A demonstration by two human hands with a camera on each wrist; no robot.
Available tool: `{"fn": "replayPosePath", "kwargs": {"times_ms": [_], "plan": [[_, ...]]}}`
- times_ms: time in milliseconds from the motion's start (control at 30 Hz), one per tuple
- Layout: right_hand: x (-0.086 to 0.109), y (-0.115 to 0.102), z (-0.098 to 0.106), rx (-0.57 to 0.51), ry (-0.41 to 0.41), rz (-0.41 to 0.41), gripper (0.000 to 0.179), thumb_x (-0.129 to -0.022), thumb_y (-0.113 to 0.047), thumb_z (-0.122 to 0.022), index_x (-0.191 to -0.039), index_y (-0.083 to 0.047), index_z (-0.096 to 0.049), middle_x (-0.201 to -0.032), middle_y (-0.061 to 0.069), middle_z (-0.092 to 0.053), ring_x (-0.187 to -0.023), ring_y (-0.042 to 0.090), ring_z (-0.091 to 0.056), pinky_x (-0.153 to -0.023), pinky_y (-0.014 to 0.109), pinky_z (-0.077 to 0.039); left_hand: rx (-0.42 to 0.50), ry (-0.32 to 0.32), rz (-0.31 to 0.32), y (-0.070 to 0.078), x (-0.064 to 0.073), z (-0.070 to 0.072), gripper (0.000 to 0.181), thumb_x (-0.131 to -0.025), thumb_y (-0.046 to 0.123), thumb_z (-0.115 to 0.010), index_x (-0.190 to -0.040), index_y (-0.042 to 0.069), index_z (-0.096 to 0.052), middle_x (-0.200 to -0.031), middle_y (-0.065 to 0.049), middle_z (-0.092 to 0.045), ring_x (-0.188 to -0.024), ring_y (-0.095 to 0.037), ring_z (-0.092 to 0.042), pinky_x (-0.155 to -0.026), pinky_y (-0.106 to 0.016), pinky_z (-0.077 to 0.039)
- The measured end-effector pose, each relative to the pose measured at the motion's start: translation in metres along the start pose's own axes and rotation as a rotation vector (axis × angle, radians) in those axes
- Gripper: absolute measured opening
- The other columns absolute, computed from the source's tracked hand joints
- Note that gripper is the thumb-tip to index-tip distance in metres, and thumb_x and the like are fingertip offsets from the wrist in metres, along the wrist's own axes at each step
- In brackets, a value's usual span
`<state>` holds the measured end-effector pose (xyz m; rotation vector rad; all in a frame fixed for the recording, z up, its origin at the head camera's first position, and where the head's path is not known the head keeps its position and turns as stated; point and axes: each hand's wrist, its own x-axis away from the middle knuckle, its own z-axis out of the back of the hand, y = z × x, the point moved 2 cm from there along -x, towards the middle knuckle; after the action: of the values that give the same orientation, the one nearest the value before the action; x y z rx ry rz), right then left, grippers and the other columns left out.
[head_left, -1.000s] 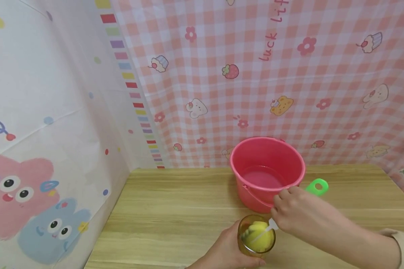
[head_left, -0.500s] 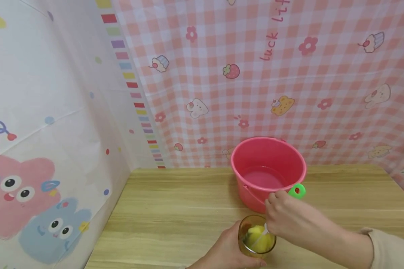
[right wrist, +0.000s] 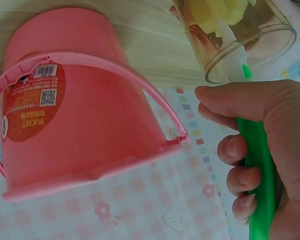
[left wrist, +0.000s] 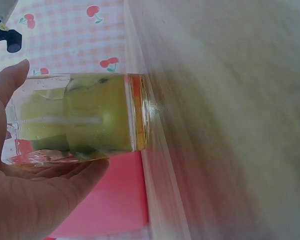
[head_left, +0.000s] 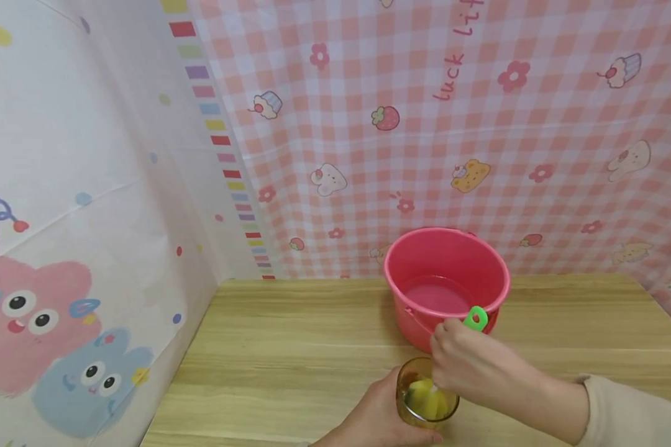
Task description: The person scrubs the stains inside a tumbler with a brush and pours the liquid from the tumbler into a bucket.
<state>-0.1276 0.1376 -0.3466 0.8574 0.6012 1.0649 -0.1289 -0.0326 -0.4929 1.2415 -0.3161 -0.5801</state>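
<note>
An amber drinking glass [head_left: 405, 411] stands at the table's front, its base at the wood in the left wrist view. My left hand [head_left: 371, 415] wraps round its side, thumb to the front. My right hand [head_left: 470, 361] grips the green handle [right wrist: 257, 165] of a cup brush, fingers curled about it. The brush's yellow sponge head [head_left: 427, 400] sits down inside the glass, pressed against the wall in the left wrist view. Its white stem shows through the clear side in the right wrist view. The handle's holed end rises above my right fist.
A pink bucket [head_left: 405, 326] stands just behind the glass, its bail hanging down in front and a label [right wrist: 37, 100] on its side. The wood-grain table [head_left: 279, 354] reaches back to a pink checked cloth [head_left: 358, 149]. A white printed cloth [head_left: 117, 205] hangs at left.
My right hand has shifted left, tipping the brush handle more upright and pushing the sponge head deeper into the glass. My left hand stays on the glass.
</note>
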Motion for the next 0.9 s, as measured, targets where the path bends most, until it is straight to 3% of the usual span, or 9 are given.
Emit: {"fn": "replayPosePath", "kwargs": {"times_ms": [167, 367, 700, 900], "plan": [[-0.001, -0.003, -0.005, -0.028, 0.001, 0.005, 0.030, -0.075, -0.023, -0.074, -0.058, -0.015, -0.052, -0.055, 0.004, -0.049, -0.052, 0.020, -0.036, -0.055, 0.028, -0.029, 0.007, -0.006, 0.009, 0.001, 0.000, 0.000, 0.085, -0.075, 0.025, -0.097, -0.145, 0.035, -0.049, -0.130, 0.018, -0.063, -0.114, -0.002, -0.060, -0.102, -0.024, -0.050], [-0.002, -0.004, -0.007, -0.076, 0.002, 0.005, 0.030, -0.065, -0.029, -0.071, -0.057, -0.017, -0.044, -0.053, 0.002, -0.042, -0.051, 0.020, -0.036, -0.055, 0.030, -0.029, 0.024, 0.000, 0.022, 0.001, 0.000, 0.000, 0.085, -0.075, 0.023, -0.097, -0.145, 0.036, -0.050, -0.130, 0.019, -0.063, -0.114, -0.002, -0.059, -0.103, -0.024, -0.049], [-0.004, -0.007, -0.006, -0.098, 0.005, -0.004, 0.026, -0.066, -0.027, -0.069, -0.058, -0.018, -0.046, -0.052, 0.000, -0.044, -0.049, 0.020, -0.039, -0.053, 0.031, -0.030, 0.053, -0.012, 0.060, 0.001, 0.001, 0.000, 0.085, -0.076, 0.024, -0.096, -0.145, 0.038, -0.049, -0.128, 0.019, -0.063, -0.113, -0.002, -0.060, -0.101, -0.023, -0.050], [-0.011, -0.008, 0.002, -0.079, 0.036, 0.005, 0.024, -0.069, -0.021, -0.063, -0.055, -0.019, -0.043, -0.050, -0.001, -0.042, -0.049, 0.019, -0.037, -0.053, 0.031, -0.028, 0.072, -0.025, 0.031, 0.001, 0.001, 0.001, 0.086, -0.077, 0.026, -0.096, -0.148, 0.038, -0.047, -0.129, 0.018, -0.064, -0.113, -0.003, -0.062, -0.101, -0.023, -0.050]]}}
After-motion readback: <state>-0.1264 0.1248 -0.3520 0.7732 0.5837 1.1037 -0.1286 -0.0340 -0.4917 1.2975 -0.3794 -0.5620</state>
